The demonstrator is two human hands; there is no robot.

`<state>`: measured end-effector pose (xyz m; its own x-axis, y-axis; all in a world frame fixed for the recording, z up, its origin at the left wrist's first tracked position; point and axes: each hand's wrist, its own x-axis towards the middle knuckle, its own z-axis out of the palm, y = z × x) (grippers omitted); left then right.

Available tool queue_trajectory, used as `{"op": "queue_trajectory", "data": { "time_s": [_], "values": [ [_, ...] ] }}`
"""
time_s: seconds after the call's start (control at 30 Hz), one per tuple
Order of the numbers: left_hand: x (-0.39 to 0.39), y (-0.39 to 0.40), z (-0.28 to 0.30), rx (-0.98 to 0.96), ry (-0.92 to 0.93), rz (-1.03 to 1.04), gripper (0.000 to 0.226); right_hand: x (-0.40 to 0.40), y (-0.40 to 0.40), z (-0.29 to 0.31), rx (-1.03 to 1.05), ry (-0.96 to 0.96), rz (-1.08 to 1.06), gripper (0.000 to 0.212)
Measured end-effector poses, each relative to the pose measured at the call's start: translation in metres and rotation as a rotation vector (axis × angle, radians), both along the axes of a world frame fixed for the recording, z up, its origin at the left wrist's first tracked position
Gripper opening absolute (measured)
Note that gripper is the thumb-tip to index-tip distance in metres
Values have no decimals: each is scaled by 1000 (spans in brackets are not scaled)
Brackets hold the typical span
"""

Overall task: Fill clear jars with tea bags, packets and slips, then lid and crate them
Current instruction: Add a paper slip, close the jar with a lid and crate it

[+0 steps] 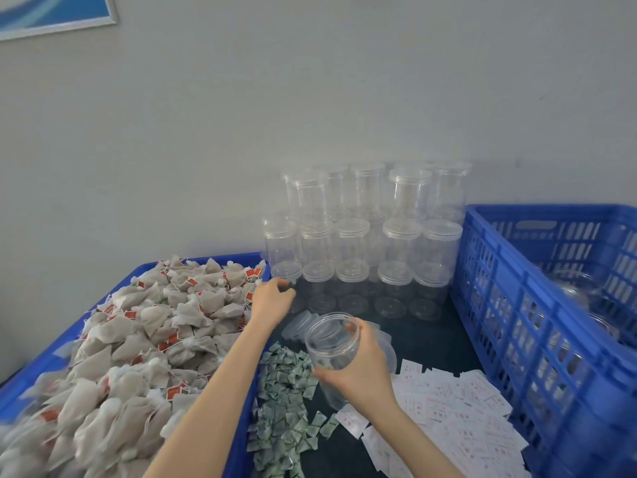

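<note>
Head view centres on an open clear jar (pixel 332 343), lidless and tilted with its mouth toward the wall, held above the dark table (pixel 424 339). The right hand (pixel 362 370) grips it from the near side, thumb curled over the rim and fingers wrapped round the wall; its base is hidden behind that hand. Something greenish shows through the wall, but whether it lies inside or beneath cannot be told. The left hand (pixel 272 300) reaches to the nearest jar of the stacked jars (pixel 365 236) against the wall, fingers loosely curled at its lid; whether they grip it is unclear, blurred as they are. Loose clear lids (pixel 300 324) lie just behind the held jar, partly covered by it. Beneath it spread green packets (pixel 286 401), with white slips (pixel 455 408) to the right, their print too small to read. Tea bags (pixel 138 339) heap in a blue bin (pixel 241 426) on the left, cut off by the frame. A blue crate (pixel 517 305) on the right holds clear jars, barely legible through its slats.
</note>
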<state>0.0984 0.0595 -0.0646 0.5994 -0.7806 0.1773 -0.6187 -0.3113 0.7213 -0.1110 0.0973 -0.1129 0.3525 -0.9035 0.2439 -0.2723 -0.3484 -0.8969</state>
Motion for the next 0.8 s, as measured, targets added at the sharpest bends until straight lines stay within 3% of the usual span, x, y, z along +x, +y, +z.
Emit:
{"op": "queue_trajectory", "data": {
  "time_s": [0.13, 0.27, 0.4, 0.5, 0.67, 0.8],
  "values": [
    [24, 28, 5, -5, -134, 79, 35, 5, 8, -1, 36, -4, 40, 95],
    [47, 53, -6, 42, -135, 175, 38, 10, 16, 0, 47, 22, 61, 104],
    [58, 72, -17, 288, -243, 218, 37, 16, 23, 2, 33, 30, 83, 96],
    [59, 80, -25, 569, -347, 147, 36, 19, 26, 1, -5, 41, 86, 95],
    [53, 82, -46, 708, -309, -113, 33, 23, 33, -2, -27, 78, 104, 94],
    [48, 86, -57, 782, -271, -152, 35, 25, 36, -3, -24, 80, 111, 86]
  ]
}}
